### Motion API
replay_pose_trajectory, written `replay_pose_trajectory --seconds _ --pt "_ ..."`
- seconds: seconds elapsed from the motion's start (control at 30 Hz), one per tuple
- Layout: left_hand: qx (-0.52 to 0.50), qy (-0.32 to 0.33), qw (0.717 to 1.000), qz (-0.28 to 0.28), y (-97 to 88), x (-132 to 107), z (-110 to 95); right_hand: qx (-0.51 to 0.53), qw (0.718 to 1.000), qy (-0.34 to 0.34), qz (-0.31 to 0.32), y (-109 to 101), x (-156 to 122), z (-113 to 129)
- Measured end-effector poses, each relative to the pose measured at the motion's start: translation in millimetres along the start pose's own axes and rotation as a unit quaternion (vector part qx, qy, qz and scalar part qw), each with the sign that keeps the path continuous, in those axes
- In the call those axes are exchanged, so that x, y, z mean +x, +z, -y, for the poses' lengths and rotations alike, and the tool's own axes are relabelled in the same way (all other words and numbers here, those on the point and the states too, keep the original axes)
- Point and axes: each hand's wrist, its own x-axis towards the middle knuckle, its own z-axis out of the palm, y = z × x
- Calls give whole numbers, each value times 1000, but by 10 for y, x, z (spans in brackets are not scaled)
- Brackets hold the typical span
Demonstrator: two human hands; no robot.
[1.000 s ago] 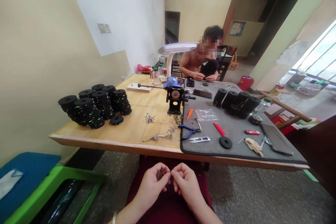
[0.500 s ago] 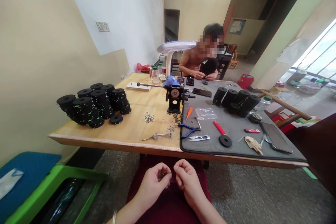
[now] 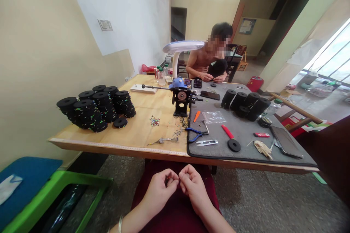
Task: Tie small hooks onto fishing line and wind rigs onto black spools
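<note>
The left hand (image 3: pixel 159 190) is curled into a loose cup, with small bits (image 3: pixel 167 180) held in the hollow of the fingers. They are too small to make out. The right hand (image 3: pixel 193 185) has thumb and forefinger pinched narrow, and its tips meet those of the left; whether it grips anything cannot be told. Both hands rest low over a dark red lap (image 3: pixel 177 211), below the tabletop (image 3: pixel 142 131) edge. On the tabletop just ahead lie blue pliers (image 3: pixel 195 133) and snips (image 3: pixel 207 142) on a grey mat (image 3: pixel 246 131) — a black winder (image 3: pixel 182 100) stands behind them. Stacked black spools (image 3: pixel 95 107) sit far left, and another person (image 3: pixel 209 63) works at the far end.
</note>
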Motion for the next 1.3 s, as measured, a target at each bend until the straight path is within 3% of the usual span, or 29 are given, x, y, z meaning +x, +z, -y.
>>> replay_pose_trajectory --seconds 0.13,0.27,0.43,0.63,0.83,1.0,1.13,1.3 --pt "9 3 1000 2 -47 10 -11 -32 999 15 31 -43 6 6" --pt "-54 -7 999 -3 -112 20 -17 -116 992 4 57 -68 -6 43" --pt "-85 -14 996 -16 -114 31 9 -175 983 -34 40 -40 -33 104" --pt "-92 -21 994 -55 -113 59 66 -165 985 -48 10 -73 -55 41" --pt "-156 -44 982 -99 -285 96 114 -90 995 -33 -23 -133 -75 -6" --pt "-143 -73 987 -19 -318 17 28 -93 995 -26 -37 -122 -92 8" --pt "-124 -99 986 51 -231 -40 -66 -184 977 -99 -47 -106 -110 29" --pt "-133 -113 984 30 -184 -39 -78 -303 927 -200 -97 -142 -147 40"
